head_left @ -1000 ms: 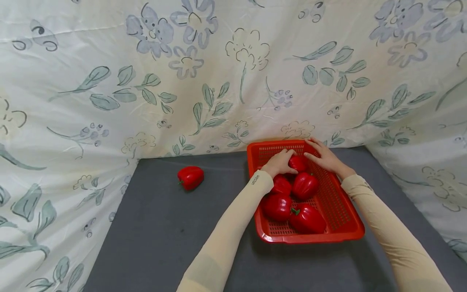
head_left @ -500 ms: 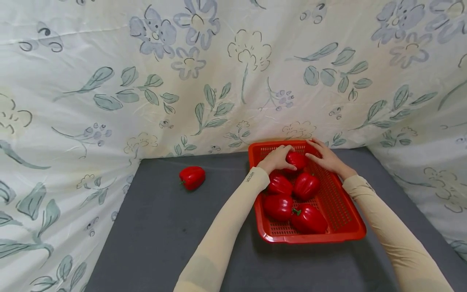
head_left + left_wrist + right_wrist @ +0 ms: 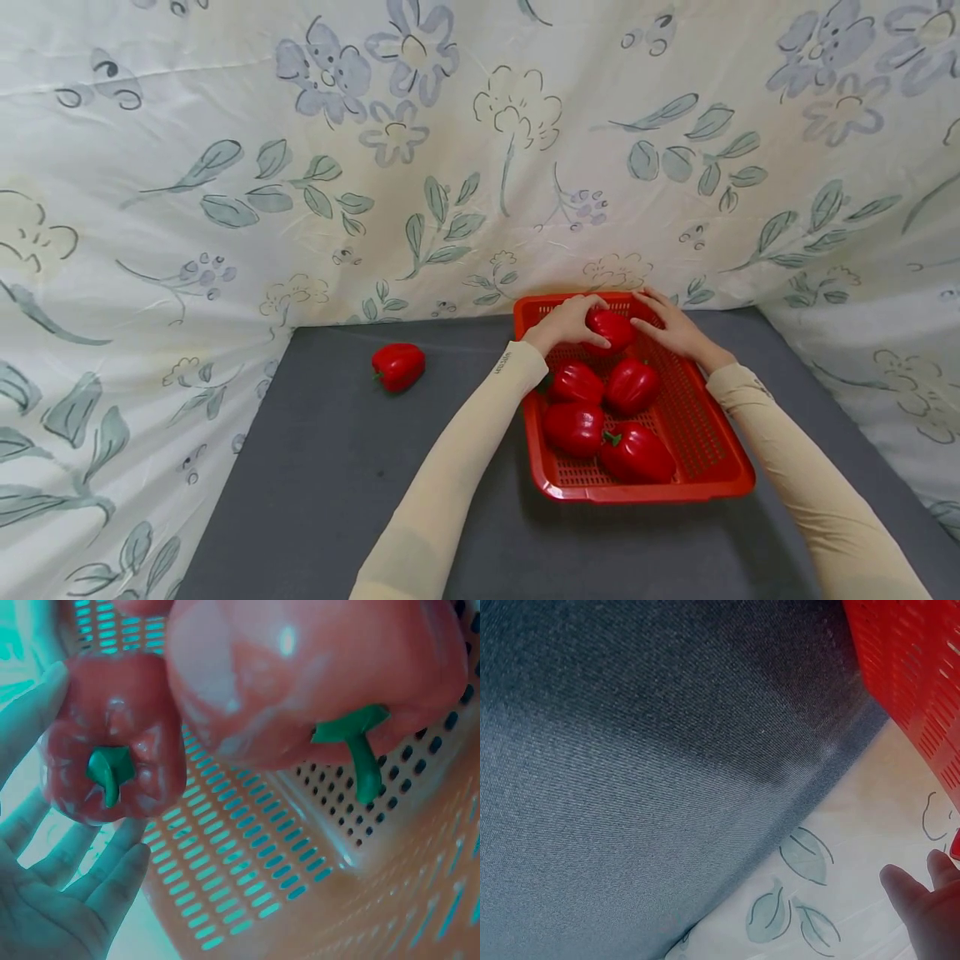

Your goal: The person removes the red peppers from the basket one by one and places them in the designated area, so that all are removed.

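My left hand (image 3: 564,323) curls over a red pepper (image 3: 611,328) at the far end of the basket (image 3: 712,467), thumb under it and fingers across its top, so this grip is grasping the pepper. My right hand (image 3: 673,325) rests against the pepper's other side with fingers fairly straight, touching rather than clasping. In the left wrist view the pepper (image 3: 112,742) shows its green stem, with the right hand's fingers (image 3: 112,881) spread beside it and a second pepper (image 3: 315,675) close to the lens above the slotted basket floor (image 3: 247,847).

Nearer to me in the basket lie four more peppers (image 3: 600,408), packed close and touching one another. The basket sits on a grey surface (image 3: 337,467). One lone pepper (image 3: 398,366) lies on the surface well to the left of the basket. A pale floral cloth (image 3: 420,150) hangs behind and to both sides of the basket. Both of my arms wear beige sleeves (image 3: 457,467).
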A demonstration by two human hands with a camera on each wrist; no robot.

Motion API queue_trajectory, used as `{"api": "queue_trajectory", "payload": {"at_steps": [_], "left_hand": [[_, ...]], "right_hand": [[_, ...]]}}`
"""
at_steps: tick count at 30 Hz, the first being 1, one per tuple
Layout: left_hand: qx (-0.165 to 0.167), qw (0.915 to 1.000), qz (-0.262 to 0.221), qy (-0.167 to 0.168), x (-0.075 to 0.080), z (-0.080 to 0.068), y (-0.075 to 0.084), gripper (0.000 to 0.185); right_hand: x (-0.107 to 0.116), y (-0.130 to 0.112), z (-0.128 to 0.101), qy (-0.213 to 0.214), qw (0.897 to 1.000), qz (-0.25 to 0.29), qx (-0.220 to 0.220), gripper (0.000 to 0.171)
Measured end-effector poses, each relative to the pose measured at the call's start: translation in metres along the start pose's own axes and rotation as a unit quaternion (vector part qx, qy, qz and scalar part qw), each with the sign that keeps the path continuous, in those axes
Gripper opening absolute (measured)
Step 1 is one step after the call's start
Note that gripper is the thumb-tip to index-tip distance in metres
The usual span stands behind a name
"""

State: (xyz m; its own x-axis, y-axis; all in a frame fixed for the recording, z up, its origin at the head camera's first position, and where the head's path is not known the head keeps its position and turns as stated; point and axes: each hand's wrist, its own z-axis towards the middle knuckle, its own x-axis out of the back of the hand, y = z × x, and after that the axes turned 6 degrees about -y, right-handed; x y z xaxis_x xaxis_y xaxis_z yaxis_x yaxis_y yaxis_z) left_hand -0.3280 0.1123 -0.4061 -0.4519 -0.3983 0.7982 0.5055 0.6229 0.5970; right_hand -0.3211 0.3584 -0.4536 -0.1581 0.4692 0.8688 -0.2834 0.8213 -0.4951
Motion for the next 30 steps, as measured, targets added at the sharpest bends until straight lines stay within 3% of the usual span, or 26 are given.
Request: {"api": "queue_trajectory", "payload": {"at_steps": [16, 30], "left_hand": [[-0.045, 0.9980, -0.043, -0.001, 0.015, -0.020, 0.002, 0.062], [-0.098, 0.9928, -0.062, 0.032, 0.024, -0.033, -0.001, 0.067]], "right_hand": [[-0.002, 0.000, 0.000, 0.001, 1.000, -0.001, -0.009, 0.071], [0.000, -0.003, -0.004, -0.002, 1.000, -0.002, 0.006, 0.066]]}}
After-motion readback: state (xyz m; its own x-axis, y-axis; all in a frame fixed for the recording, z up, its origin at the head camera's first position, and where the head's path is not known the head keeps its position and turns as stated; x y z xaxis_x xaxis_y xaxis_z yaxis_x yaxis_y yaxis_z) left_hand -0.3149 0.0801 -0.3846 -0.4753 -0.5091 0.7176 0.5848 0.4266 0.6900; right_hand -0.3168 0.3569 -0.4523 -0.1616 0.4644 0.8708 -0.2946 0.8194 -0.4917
